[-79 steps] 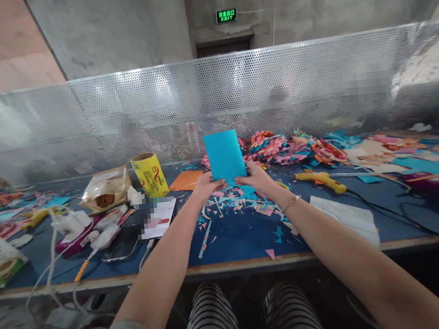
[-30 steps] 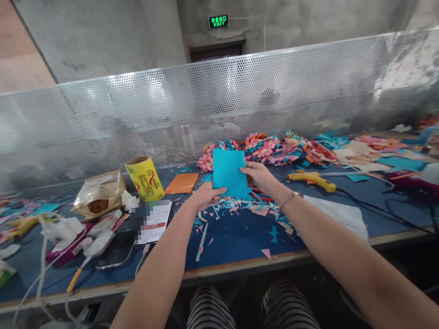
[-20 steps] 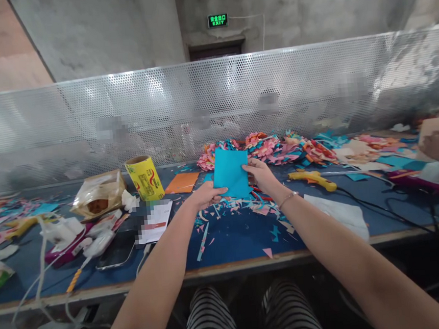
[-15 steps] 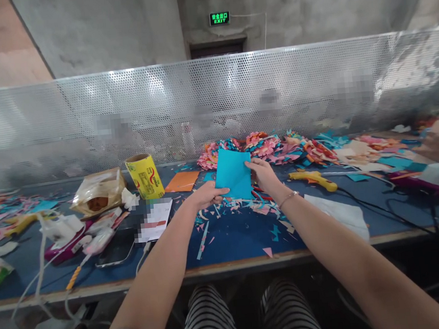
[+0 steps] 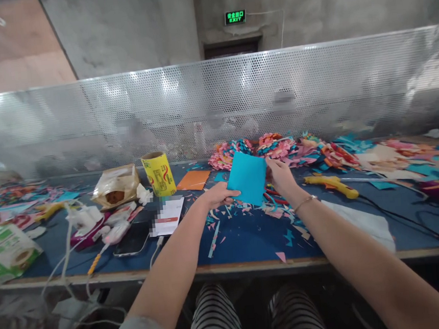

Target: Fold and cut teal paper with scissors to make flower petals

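A rectangular sheet of blue paper is held up over the table, tilted a little. My left hand pinches its lower left edge, thumb lying on the front face. At its upper right edge, my right hand grips the sheet; the tips of those fingers are partly hidden. Behind the paper lie bunches of pink, orange and blue paper flowers. Red-handled scissors, or something much like them, show in part beneath my right hand. Small paper scraps are scattered below.
A yellow glue gun with a black cord lies right, beside a white sheet. To the left are an orange sheet, a yellow cardboard tube, a paper bag, a phone and cables. A perforated metal screen stands behind.
The view has swung left, so everything sits farther right. The blue sheet has tilted slightly, its top leaning left. Both hands still hold it.
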### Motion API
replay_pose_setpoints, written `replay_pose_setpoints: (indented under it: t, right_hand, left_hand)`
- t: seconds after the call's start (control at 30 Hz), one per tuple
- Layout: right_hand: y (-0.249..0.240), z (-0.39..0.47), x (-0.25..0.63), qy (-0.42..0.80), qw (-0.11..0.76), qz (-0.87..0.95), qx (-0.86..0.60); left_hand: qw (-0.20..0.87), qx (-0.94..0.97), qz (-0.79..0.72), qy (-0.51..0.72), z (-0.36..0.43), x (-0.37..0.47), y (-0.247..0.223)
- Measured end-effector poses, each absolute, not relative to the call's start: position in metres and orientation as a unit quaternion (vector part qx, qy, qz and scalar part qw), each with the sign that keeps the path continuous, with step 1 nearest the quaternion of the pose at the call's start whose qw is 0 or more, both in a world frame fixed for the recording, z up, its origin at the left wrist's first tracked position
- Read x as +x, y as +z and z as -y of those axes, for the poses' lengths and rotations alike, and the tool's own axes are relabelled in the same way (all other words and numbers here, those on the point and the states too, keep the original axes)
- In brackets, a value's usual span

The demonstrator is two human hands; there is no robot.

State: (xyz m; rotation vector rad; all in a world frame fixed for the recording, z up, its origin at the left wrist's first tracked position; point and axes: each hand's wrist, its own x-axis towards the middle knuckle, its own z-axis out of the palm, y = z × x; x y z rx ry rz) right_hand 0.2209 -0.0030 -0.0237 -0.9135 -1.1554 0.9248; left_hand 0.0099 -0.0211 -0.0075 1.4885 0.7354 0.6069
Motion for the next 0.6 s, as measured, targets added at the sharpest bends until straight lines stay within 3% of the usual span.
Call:
replay_pose_setpoints:
  t: [0.13, 0.27, 0.37, 0.5, 0.6]
  right_hand:
    - [-0.020, 0.016, 0.209, 0.475, 0.591, 0.520, -0.393]
    - [-0.025, 0.015, 0.207, 0.416, 0.579, 0.567, -0.413]
    - [-0.031, 0.006, 0.214, 0.308, 0.587, 0.588, -0.465]
    - [-0.036, -0.002, 0.222, 0.258, 0.585, 0.592, -0.490]
    - [-0.036, 0.000, 0.220, 0.247, 0.562, 0.612, -0.499]
  left_hand:
    - [0.633, 0.629, -0.332, 0.305, 0.021, 0.005, -0.009]
    - [0.614, 0.638, -0.333, 0.325, 0.022, 0.007, -0.012]
    - [0.556, 0.675, -0.401, 0.273, 0.023, 0.016, 0.002]
    - [0.441, 0.751, -0.464, 0.164, 0.022, 0.002, 0.048]
    - [0.354, 0.743, -0.496, 0.276, 0.023, -0.055, 0.077]
